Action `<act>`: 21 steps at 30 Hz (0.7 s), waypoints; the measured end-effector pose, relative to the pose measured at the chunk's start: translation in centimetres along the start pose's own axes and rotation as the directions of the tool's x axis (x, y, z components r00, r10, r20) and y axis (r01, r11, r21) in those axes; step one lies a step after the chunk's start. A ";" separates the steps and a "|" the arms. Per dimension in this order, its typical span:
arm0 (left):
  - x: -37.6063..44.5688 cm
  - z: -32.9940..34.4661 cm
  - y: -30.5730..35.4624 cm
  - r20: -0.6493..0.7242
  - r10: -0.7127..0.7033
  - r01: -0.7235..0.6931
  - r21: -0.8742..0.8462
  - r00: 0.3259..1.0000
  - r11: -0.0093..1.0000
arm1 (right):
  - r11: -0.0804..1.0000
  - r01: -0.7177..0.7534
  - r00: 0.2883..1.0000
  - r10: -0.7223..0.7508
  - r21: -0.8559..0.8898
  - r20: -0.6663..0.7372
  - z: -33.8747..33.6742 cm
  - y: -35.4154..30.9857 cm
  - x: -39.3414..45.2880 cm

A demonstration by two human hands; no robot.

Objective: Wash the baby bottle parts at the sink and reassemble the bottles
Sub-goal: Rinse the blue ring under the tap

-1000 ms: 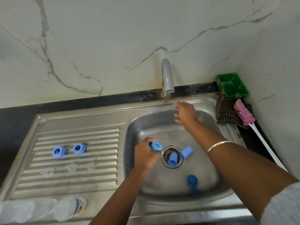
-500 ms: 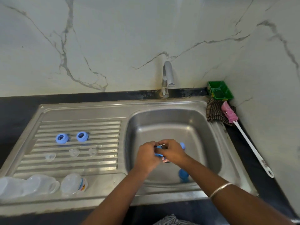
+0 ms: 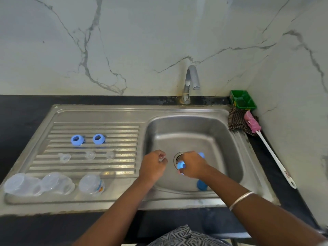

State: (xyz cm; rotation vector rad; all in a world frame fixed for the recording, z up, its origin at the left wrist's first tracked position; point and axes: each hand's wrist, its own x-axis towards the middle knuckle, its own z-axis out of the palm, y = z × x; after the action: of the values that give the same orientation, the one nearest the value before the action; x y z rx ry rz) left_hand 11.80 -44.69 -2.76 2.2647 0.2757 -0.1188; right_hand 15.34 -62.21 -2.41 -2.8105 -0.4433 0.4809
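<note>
hands [image 3: 171, 165] over sink [image 3: 193, 125], blue ring [image 3: 181, 165] held

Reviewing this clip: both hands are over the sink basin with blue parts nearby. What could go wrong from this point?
1. The right hand grips a blue ring directly above the drain; a wet slip could drop it onto the drain.
2. The left hand seems to pinch something small and clear, too small to identify; such a part could easily be lost.
3. The clear bottles lie on their sides near the drainboard's front edge and might roll.
</note>
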 end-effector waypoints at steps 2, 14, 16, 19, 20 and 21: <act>0.0 -0.3 -0.4 -0.006 -0.007 0.007 -0.004 1.000 1.000 | 0.999 0.010 1.000 -0.010 0.031 -0.013 0.6 -0.2 0.0; 0.7 -2.8 -2.0 -0.086 -0.194 0.168 -0.246 0.977 0.955 | 0.921 -0.065 0.984 0.123 0.385 -0.128 -1.1 -3.8 3.1; 0.9 -3.1 -2.4 -0.097 -0.218 0.184 -0.273 0.971 0.944 | 0.888 -0.042 0.983 0.118 0.458 -0.139 -1.7 -5.1 4.3; 1.1 -3.4 -3.4 -0.099 -0.252 0.213 -0.297 0.963 0.931 | 0.898 0.085 0.987 -0.018 0.431 -0.158 -2.7 -7.7 6.6; 1.0 -3.5 -3.7 -0.097 -0.260 0.219 -0.309 0.961 0.925 | 0.905 0.129 0.986 -0.073 0.406 -0.150 -3.1 -8.7 7.5; 1.0 -3.6 -3.9 -0.096 -0.270 0.225 -0.333 0.958 0.916 | 0.908 0.169 0.983 -0.127 0.383 -0.131 -3.4 -9.6 8.3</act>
State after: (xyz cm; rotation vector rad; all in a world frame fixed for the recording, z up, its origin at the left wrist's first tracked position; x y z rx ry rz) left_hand 11.80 -39.41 -3.46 1.9100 0.6148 -0.0426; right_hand 21.61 -51.28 1.23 -2.3796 -0.4747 0.3441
